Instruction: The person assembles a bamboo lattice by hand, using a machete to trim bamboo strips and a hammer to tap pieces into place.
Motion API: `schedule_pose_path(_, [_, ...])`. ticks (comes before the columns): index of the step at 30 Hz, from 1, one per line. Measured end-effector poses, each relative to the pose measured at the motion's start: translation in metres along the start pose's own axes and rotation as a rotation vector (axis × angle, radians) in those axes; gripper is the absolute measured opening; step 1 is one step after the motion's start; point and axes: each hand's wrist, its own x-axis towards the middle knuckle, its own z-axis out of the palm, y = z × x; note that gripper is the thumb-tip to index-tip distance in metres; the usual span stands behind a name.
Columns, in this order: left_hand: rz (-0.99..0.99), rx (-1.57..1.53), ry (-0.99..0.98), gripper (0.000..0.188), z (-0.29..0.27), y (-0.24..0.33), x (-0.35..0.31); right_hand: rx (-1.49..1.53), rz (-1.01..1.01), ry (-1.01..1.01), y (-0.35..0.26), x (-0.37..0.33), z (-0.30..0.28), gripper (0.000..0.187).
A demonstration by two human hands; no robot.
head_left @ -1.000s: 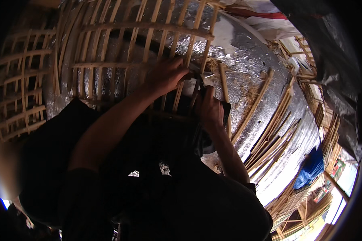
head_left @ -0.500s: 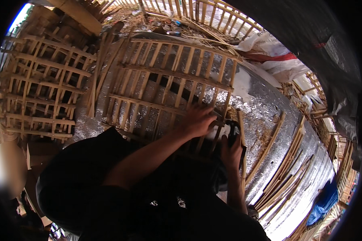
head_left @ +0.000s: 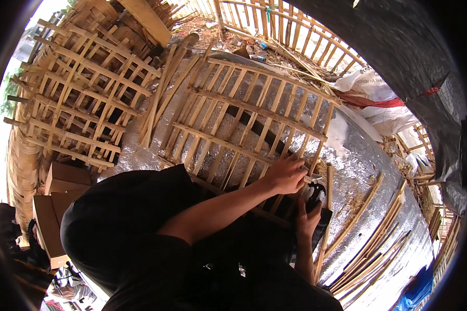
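A bamboo lattice frame [head_left: 253, 108] of thin slats nailed across several crossbars lies before me on silver foil sheeting. My left hand [head_left: 287, 174] is closed on a bamboo crossbar near the frame's lower right corner, its fingers curled round the wood. Just below and to the right, my right hand [head_left: 308, 217] grips a black hand tool [head_left: 317, 194] with a curved head. The tool's head is beside the end of that crossbar, close to my left fingers. I cannot make out its exact kind, and its lower part is hidden by my hand.
Finished-looking bamboo lattices [head_left: 83, 93] are stacked at left. Loose bamboo strips [head_left: 381, 243] lie on the silver sheeting [head_left: 347, 150] at right. Cardboard boxes [head_left: 62, 207] stand at lower left. A white sack [head_left: 371, 93] and black plastic sheet [head_left: 399, 46] are at upper right.
The whole view has shifted, so the frame and both hands now appear further right and lower. My left hand stays at the crossbar; the black tool's head now shows more clearly.
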Motion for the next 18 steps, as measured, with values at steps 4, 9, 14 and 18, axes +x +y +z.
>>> schedule_pose_path(4, [0.043, 0.042, -0.027, 0.013, 0.0, 0.006, 0.004, 0.017, 0.028, 0.0, -0.003, -0.002, 0.0, 0.091])
schedule_pose_path(9, [0.111, 0.112, -0.217, 0.015, -0.002, 0.015, 0.026, 0.071, 0.024, 0.002, -0.001, -0.002, 0.0, 0.09])
schedule_pose_path(14, [0.176, 0.148, -0.331, 0.01, 0.004, 0.025, 0.038, 0.118, -0.17, 0.134, 0.01, 0.0, 0.007, 0.058])
schedule_pose_path(18, [0.408, 0.291, -0.326, 0.008, 0.005, 0.018, 0.039, 0.121, -0.147, 0.124, -0.003, -0.004, 0.008, 0.06])
